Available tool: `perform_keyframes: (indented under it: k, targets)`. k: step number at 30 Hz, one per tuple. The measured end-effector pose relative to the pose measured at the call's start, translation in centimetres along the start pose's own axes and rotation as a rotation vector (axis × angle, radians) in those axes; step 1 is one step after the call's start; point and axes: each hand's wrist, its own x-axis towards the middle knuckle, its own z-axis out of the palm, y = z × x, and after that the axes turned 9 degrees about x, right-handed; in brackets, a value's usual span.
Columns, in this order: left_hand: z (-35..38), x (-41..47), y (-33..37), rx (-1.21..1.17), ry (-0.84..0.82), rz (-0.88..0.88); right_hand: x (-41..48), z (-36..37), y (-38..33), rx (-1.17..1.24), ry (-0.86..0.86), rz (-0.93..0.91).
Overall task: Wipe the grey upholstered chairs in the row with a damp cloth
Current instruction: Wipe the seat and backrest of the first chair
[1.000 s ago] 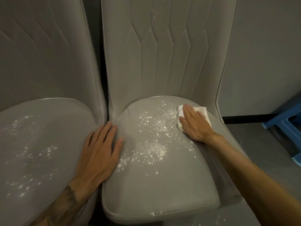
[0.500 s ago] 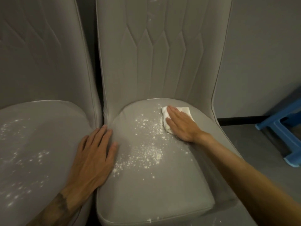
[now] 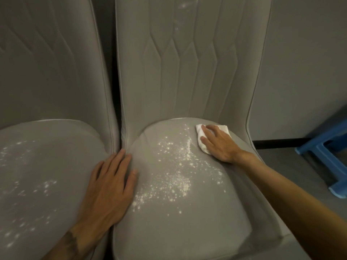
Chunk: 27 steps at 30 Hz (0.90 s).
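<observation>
The right hand's fingers (image 3: 205, 132) lie flat and close together on a small folded white cloth (image 3: 201, 142), pinning it to the seat rather than pinching it; the right hand (image 3: 218, 145) covers most of it. The cloth sits at about one o'clock on the grey padded seat cushion of the right-hand chair (image 3: 187, 222), just in front of the quilted backrest (image 3: 187, 62). Its long axis runs roughly from eleven o'clock down to five o'clock, the free upper corner pointing toward the backrest seam.

The left hand (image 3: 109, 188) is spread wide and flat, holding nothing, bracing across the gap at nine o'clock where this seat meets the grey seat of the neighbouring chair (image 3: 47, 166).

A scatter of white powder (image 3: 174, 171) lies from the cloth's left edge diagonally toward seven o'clock, thickest near the seat's middle. The neighbouring seat carries its own specks (image 3: 28, 184).

To do this stroke well, I judge the palm should keep even pressure so the whole cloth face drags, sweeping from the clean one o'clock corner toward seven o'clock, gathering powder ahead of the leading edge instead of scrubbing it into the weave. Overlapping passes, then refolding to a fresh face, would likely limit smearing. Pushing powder off the left edge risks dropping it into the gap between the chairs.

A blue plastic stool (image 3: 328, 156) stands on the floor at three o'clock, well apart.
</observation>
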Motion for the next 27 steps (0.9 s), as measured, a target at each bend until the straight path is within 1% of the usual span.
perform_keyframes:
  k: [1, 3, 5, 7, 10, 12, 13, 16, 19, 20, 22, 24, 26, 27]
  targets:
    - [0.0, 0.1, 0.0, -0.004, -0.005, -0.002, -0.3, -0.3, 0.7, -0.018, 0.002, 0.018]
    - [0.1, 0.1, 0.2, -0.009, -0.015, -0.006, 0.1, -0.4, 1.0, -0.054, 0.060, 0.068]
    - [0.1, 0.2, 0.2, -0.013, -0.005, -0.012, 1.7, 0.4, -0.7, -0.062, 0.124, 0.124]
    - [0.1, 0.2, 0.3, -0.012, -0.003, -0.008, 3.0, 1.5, -3.2, -0.022, 0.134, 0.147]
    - [0.1, 0.1, 0.2, -0.009, -0.010, -0.009, 3.5, 2.9, -5.0, -0.019, 0.065, 0.002]
    - [0.1, 0.1, 0.1, 0.000, -0.009, -0.001, 2.9, 2.0, -3.8, 0.004, 0.012, -0.029]
    - [0.1, 0.1, 0.1, 0.008, -0.003, 0.000, 2.6, 1.4, -2.7, 0.002, 0.017, -0.012]
    - [0.1, 0.1, 0.1, 0.015, 0.000, 0.000, 2.6, 0.1, -0.1, -0.054, 0.114, 0.111]
    - [0.3, 0.2, 0.1, -0.001, -0.002, -0.011, 4.5, 1.0, -2.7, -0.057, 0.150, 0.230]
    - [0.3, 0.2, 0.2, -0.001, -0.004, -0.008, 5.2, 1.5, -4.1, -0.039, 0.140, 0.229]
    - [0.3, 0.2, 0.1, -0.011, -0.007, -0.004, 5.6, 2.2, -5.8, -0.038, 0.125, 0.110]
    - [0.3, 0.3, -0.2, -0.011, -0.007, -0.005, 5.2, 2.0, -5.5, -0.036, 0.072, -0.033]
    - [0.5, 0.2, -0.3, -0.007, -0.003, -0.001, 4.1, 0.9, -3.4, -0.024, 0.011, -0.086]
    - [0.5, 0.2, -0.3, -0.004, 0.004, -0.001, 3.6, 0.3, -2.3, -0.027, 0.006, -0.070]
